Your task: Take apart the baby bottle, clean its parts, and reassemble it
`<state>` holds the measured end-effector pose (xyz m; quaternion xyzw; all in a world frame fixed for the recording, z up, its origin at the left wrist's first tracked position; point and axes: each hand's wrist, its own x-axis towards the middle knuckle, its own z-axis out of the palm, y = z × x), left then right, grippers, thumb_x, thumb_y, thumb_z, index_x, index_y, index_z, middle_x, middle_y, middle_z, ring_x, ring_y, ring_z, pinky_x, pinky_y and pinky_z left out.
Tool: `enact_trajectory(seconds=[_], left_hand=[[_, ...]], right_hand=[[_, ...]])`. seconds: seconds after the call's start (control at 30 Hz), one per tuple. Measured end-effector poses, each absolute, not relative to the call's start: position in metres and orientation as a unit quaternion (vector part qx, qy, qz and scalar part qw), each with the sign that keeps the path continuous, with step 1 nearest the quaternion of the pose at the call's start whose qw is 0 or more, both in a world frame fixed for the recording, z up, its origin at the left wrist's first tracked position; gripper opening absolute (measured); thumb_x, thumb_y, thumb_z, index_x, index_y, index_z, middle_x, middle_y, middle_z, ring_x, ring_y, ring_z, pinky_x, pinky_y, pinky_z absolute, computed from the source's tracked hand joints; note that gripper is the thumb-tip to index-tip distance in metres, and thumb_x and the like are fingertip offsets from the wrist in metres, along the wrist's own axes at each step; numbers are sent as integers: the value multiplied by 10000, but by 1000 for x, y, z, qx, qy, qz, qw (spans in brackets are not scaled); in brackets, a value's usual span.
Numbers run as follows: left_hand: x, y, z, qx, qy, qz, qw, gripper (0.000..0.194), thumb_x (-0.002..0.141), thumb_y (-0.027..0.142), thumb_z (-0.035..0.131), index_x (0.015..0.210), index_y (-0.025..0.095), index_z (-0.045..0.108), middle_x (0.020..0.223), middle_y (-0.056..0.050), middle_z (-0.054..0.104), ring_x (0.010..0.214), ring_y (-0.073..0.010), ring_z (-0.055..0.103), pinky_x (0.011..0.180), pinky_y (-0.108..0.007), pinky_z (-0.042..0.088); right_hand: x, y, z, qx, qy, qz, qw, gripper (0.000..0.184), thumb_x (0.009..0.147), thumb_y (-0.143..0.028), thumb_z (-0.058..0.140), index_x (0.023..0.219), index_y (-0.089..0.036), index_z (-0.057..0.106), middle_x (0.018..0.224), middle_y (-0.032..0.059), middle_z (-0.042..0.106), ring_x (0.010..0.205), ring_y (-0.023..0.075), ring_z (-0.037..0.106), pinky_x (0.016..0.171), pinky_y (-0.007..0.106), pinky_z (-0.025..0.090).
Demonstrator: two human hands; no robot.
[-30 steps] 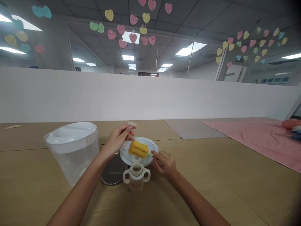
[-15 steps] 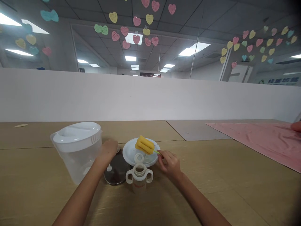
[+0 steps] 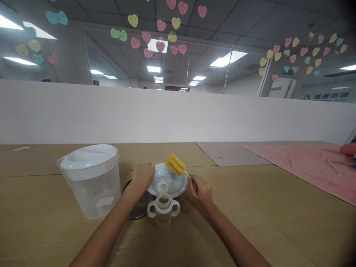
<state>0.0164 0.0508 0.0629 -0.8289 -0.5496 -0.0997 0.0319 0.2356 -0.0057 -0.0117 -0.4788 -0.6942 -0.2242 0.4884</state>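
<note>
Pinching a yellow sponge bottle brush [image 3: 175, 164] in the right hand [image 3: 200, 193], over a white plate [image 3: 181, 187].
Left hand [image 3: 142, 177] closed at plate's edge, hold unclear; baby bottle [image 3: 163, 212] just in front.

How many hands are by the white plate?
2. The left hand is at the left edge of the white plate; the right hand pinches the green handle of the yellow sponge brush, beside the plate.
</note>
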Motion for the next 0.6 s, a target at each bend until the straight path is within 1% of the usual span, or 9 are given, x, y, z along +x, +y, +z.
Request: enact_trajectory(seconds=[0.1, 0.17, 0.23, 0.3, 0.37, 0.4, 0.5, 0.53, 0.6], left_hand=[[31, 54, 52, -874, -470, -126, -1, 407, 832, 108, 339, 1187, 200, 516, 1197, -102, 572, 1089, -193, 531, 925, -326, 382], [34, 59, 40, -889, -440, -127, -28, 450, 798, 78, 378, 1216, 207, 486, 1242, -79, 543, 1123, -163, 505, 943, -280, 369], [33, 64, 29, -894, -428, -124, -51, 443, 756, 90, 451, 1183, 191, 508, 1193, -87, 575, 1097, -180, 522, 924, -283, 386], [30, 67, 24, -894, -425, -125, -69, 399, 723, 131, 514, 1117, 189, 542, 1077, -86, 628, 1006, -206, 569, 858, -298, 428], [27, 67, 27, -891, -427, -134, -80, 336, 709, 172, 546, 1045, 187, 560, 969, -79, 649, 925, -216, 594, 796, -302, 449], [26, 67, 30, -888, -429, -140, -84, 311, 710, 186, 549, 1021, 181, 559, 948, -80, 649, 910, -219, 597, 785, -304, 450], [20, 62, 50, -872, -444, -184, -88, 290, 752, 239, 510, 1030, 158, 524, 1014, -106, 627, 958, -225, 580, 830, -331, 436], [17, 60, 59, -864, -447, -214, -93, 296, 770, 266, 489, 1044, 157, 508, 1059, -112, 611, 989, -223, 568, 855, -341, 428], [9, 55, 76, -835, -436, -310, -129, 316, 776, 332, 484, 1046, 168, 497, 1111, -105, 592, 1036, -221, 548, 892, -355, 419]], right_hand=[[236, -5, -12, -484, -690, -231, 486, 201, 853, -217, 421, 846, -145, 609, 612, 17, 599, 528, 100, 518, 536, 209, 386], [236, -5, -12, -482, -689, -237, 487, 200, 854, -215, 422, 846, -143, 608, 611, 16, 600, 519, 96, 511, 532, 206, 383], [237, -5, -12, -483, -687, -239, 487, 204, 855, -214, 417, 848, -143, 608, 608, 16, 599, 512, 94, 506, 526, 204, 379], [236, -5, -11, -488, -685, -237, 487, 211, 856, -219, 413, 847, -145, 611, 597, 13, 593, 502, 94, 500, 518, 203, 374], [236, -5, -10, -493, -682, -235, 487, 217, 855, -226, 413, 839, -145, 613, 581, 9, 583, 494, 94, 496, 513, 202, 369], [236, -5, -10, -496, -679, -234, 487, 220, 855, -230, 413, 833, -145, 615, 572, 6, 577, 489, 94, 493, 510, 203, 366], [237, -5, -10, -514, -668, -226, 488, 238, 860, -246, 404, 818, -153, 619, 545, -5, 559, 472, 92, 478, 496, 203, 350], [237, -4, -11, -520, -665, -222, 488, 246, 863, -251, 400, 818, -155, 621, 543, -6, 558, 469, 91, 475, 493, 202, 347], [237, -4, -12, -527, -667, -213, 482, 253, 865, -253, 395, 823, -158, 626, 545, -8, 560, 468, 89, 474, 490, 201, 345]])
